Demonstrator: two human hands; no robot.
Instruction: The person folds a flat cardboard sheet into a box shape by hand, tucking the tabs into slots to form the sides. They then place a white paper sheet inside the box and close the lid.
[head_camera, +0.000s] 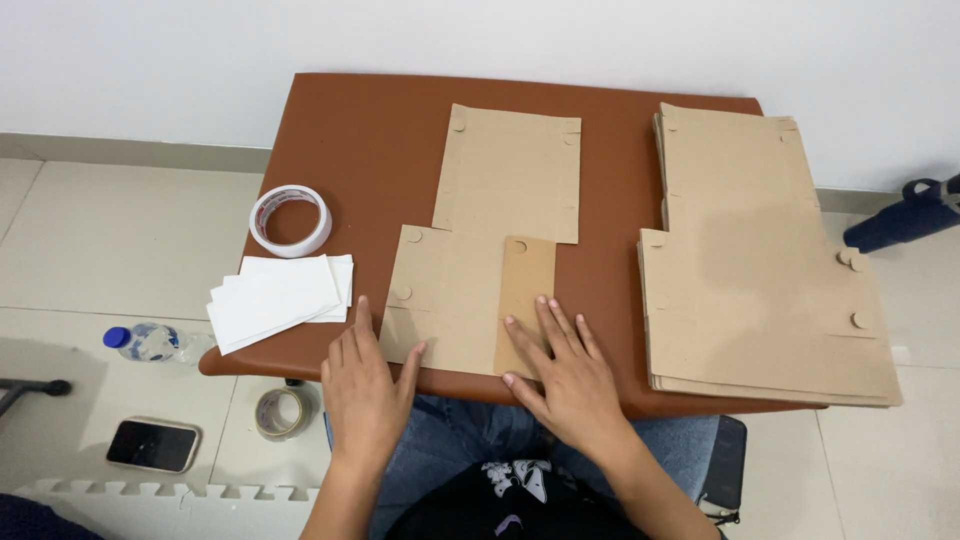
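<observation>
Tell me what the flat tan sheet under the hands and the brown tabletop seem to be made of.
The flat tan sheet looks like matte cardboard: dull brown, with cut notches and a folded-over flap. The brown tabletop seems padded leather or vinyl, going by its soft sheen and rounded edge; which one is unclear.

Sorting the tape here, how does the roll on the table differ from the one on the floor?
The white tape roll lies on the brown table, beside white paper sheets. The clear, brownish tape roll lies on the floor near a phone and looks smaller. Both lie flat, untouched.
</observation>
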